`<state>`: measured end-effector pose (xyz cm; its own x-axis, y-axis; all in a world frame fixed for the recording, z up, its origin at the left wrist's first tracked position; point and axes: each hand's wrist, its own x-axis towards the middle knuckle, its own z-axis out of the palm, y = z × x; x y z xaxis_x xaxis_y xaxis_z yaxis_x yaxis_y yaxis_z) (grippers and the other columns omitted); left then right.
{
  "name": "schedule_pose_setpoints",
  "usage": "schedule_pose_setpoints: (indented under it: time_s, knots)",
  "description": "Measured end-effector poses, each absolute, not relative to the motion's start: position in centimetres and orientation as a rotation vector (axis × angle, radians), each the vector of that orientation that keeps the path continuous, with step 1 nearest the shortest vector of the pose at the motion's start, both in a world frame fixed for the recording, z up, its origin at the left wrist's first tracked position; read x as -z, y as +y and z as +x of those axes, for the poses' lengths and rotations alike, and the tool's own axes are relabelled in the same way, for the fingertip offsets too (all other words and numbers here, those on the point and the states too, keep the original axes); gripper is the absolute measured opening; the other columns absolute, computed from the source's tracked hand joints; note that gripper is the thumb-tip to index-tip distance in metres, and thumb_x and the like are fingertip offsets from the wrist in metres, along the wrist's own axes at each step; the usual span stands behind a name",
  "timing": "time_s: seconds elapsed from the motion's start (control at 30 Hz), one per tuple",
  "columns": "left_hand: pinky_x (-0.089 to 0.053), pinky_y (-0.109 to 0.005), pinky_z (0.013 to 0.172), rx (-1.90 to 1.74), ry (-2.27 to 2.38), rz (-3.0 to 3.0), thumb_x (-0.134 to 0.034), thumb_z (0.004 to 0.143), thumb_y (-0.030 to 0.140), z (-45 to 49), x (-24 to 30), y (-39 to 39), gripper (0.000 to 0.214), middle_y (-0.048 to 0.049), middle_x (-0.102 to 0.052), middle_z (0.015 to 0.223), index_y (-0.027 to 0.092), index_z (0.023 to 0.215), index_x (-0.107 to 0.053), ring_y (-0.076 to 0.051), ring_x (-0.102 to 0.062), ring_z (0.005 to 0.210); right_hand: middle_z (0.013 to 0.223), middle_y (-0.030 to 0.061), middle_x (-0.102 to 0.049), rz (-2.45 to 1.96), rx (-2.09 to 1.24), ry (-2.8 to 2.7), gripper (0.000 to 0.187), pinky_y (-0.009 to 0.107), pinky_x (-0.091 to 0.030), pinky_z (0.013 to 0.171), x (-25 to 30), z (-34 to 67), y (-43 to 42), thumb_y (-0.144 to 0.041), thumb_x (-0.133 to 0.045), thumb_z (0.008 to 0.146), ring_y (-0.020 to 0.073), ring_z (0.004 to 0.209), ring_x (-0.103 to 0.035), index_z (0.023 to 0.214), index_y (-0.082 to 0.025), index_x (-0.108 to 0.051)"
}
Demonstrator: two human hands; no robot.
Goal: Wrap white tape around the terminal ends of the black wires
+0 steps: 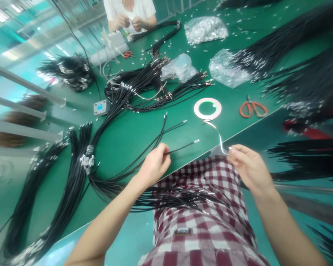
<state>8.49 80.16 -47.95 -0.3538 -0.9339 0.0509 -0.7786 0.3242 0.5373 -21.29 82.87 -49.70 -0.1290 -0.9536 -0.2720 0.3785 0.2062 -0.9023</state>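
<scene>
Along the near edge of the green workbench (133,136), left hand (154,166) nearly closed, thumb and fingers pinching black wires (183,146), crimped tips poking out ahead of the fingers. Right hand (249,170) pinching white tape (218,137) off a roll (196,109), well apart from the left. Best kept taut, pinch firm and close to the wire ends.

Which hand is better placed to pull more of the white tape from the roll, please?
Probably the right hand: it holds the white tape strip running from the roll. The left hand is occupied with the black wires.
</scene>
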Motion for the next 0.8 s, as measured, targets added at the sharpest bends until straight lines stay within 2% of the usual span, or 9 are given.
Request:
schedule_pose_setpoints:
  time_s: [0.1, 0.17, 0.27, 0.33, 0.4, 0.47, 0.53, 0.67, 0.8]
  knots:
    - [-0.04, -0.025, 0.062, 1.095, -2.127, 1.287, -0.054, 0.093, 0.024, 5.5, 44.6, 81.5, 0.029, -0.0006, -0.059, 0.08, 0.021, 0.122, -0.054, -0.015, -0.052, 0.066, 0.065, -0.0019, -0.053, -0.673, 1.294, 1.146, 0.013, 0.024, -0.037, 0.051, 49.8, -21.2, 83.0, -0.03, -0.08, 0.073, 0.0091, 0.056, -0.042, 0.075, -0.019, -0.072]
    - [-0.04, -0.025, 0.064, 1.311, -2.111, 1.134, -0.056, 0.094, 0.026, 3.8, 42.7, 81.8, 0.033, -0.0016, -0.061, 0.082, 0.023, 0.126, -0.058, -0.014, -0.052, 0.066, 0.063, -0.0026, -0.053, -0.682, 1.277, 1.131, 0.014, 0.023, -0.036, 0.051, 49.6, -20.7, 83.1, -0.03, -0.08, 0.074, 0.0089, 0.055, -0.042, 0.075, -0.019, -0.072]
    - [-0.043, -0.026, 0.072, 1.657, -1.976, 0.978, -0.056, 0.095, 0.028, 2.4, 41.9, 82.6, 0.019, -0.0063, -0.067, 0.09, 0.02, 0.104, -0.07, -0.016, -0.059, 0.078, 0.062, -0.0027, -0.054, -0.712, 1.249, 1.128, 0.015, 0.023, -0.036, 0.051, 49.2, -19.8, 83.4, -0.03, -0.08, 0.074, 0.0091, 0.055, -0.043, 0.076, -0.019, -0.072]
    - [-0.041, -0.024, 0.061, 1.903, -1.67, 1.013, -0.058, 0.095, 0.033, 2.4, 42.7, 83.5, 0.021, -0.0057, -0.065, 0.079, 0.017, 0.089, -0.071, -0.013, -0.056, 0.068, 0.061, -0.003, -0.055, -0.754, 1.216, 1.126, 0.015, 0.023, -0.036, 0.051, 49.1, -19.1, 83.8, -0.031, -0.08, 0.074, 0.0093, 0.054, -0.043, 0.077, -0.018, -0.071]
    - [-0.027, -0.021, 0.047, 2.066, -1.251, 1.09, -0.062, 0.092, 0.038, 2.7, 44.1, 84.8, 0.026, 0.0003, -0.053, 0.063, 0.015, 0.083, -0.067, -0.007, -0.04, 0.05, 0.061, -0.0031, -0.055, -0.821, 1.157, 1.117, 0.016, 0.024, -0.037, 0.051, 49.0, -18.2, 84.3, -0.032, -0.079, 0.076, 0.0095, 0.053, -0.043, 0.077, -0.018, -0.071]
    - [-0.016, -0.02, 0.044, 2.115, -0.902, 1.117, -0.068, 0.088, 0.042, 3.0, 45.6, 86.1, 0.029, 0.0051, -0.042, 0.058, 0.014, 0.08, -0.064, -0.003, -0.024, 0.044, 0.062, -0.0026, -0.057, -0.915, 1.069, 1.098, 0.016, 0.024, -0.037, 0.05, 48.9, -17.4, 84.8, -0.033, -0.076, 0.078, 0.0096, 0.053, -0.044, 0.078, -0.018, -0.07]
    - [-0.014, -0.019, 0.044, 2.089, -0.69, 1.103, -0.072, 0.084, 0.04, 3.4, 46.6, 87.1, 0.03, 0.0057, -0.041, 0.059, 0.013, 0.078, -0.062, -0.002, -0.021, 0.044, 0.066, -0.0013, -0.061, -1.041, 0.99, 1.074, 0.015, 0.024, -0.039, 0.051, 48.7, -16.6, 85.1, -0.032, -0.073, 0.081, 0.0102, 0.055, -0.047, 0.079, -0.018, -0.07]
    - [-0.02, -0.017, 0.046, 1.995, -0.526, 1.04, -0.077, 0.079, 0.029, 3.7, 47.3, 88.2, 0.023, 0.003, -0.046, 0.066, 0.011, 0.078, -0.063, -0.001, -0.026, 0.048, 0.074, 0.0019, -0.068, -1.302, 0.909, 1.06, 0.009, 0.026, -0.046, 0.06, 47.8, -15.8, 85.4, -0.026, -0.068, 0.085, 0.0136, 0.065, -0.058, 0.083, -0.018, -0.072]
    - [-0.025, -0.017, 0.048, 1.859, -0.617, 1.047, -0.078, 0.079, 0.026, 3.5, 47.0, 88.8, 0.019, 0.0031, -0.048, 0.068, 0.014, 0.084, -0.065, -0.002, -0.032, 0.05, 0.078, 0.0015, -0.071, -1.468, 0.928, 1.07, 0.005, 0.025, -0.047, 0.063, 46.9, -15.8, 85.8, -0.021, -0.072, 0.084, 0.0141, 0.071, -0.063, 0.08, -0.02, -0.074]
